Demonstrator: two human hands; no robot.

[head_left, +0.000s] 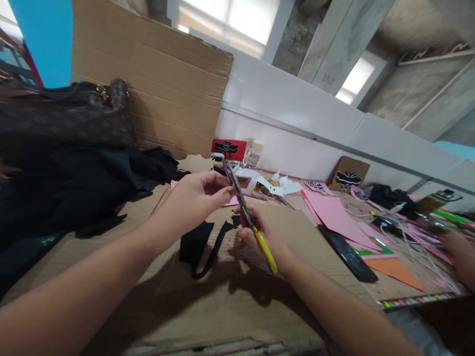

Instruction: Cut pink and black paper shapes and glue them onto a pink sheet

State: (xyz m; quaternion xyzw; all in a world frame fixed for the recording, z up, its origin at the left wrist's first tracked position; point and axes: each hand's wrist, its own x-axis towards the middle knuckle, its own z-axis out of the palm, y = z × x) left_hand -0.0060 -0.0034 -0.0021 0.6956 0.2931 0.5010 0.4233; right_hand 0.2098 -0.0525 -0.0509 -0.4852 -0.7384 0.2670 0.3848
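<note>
In my right hand is a pair of scissors with yellow handles, seen nearly edge-on, the blades pointing up and away. My left hand is closed, thumb and fingers pinched together beside the blades. What it pinches, if anything, is hidden. Below both hands, a black cut piece and a thin, curving black strip lie on the cardboard sheet. A larger heap of black fabric lies to the left of my left hand.
A brown handbag stands behind the fabric, against an upright cardboard panel. Pink paper, a black phone and white cables lie to the right. A small bottle stands at the back. Another person's hand is at the right edge.
</note>
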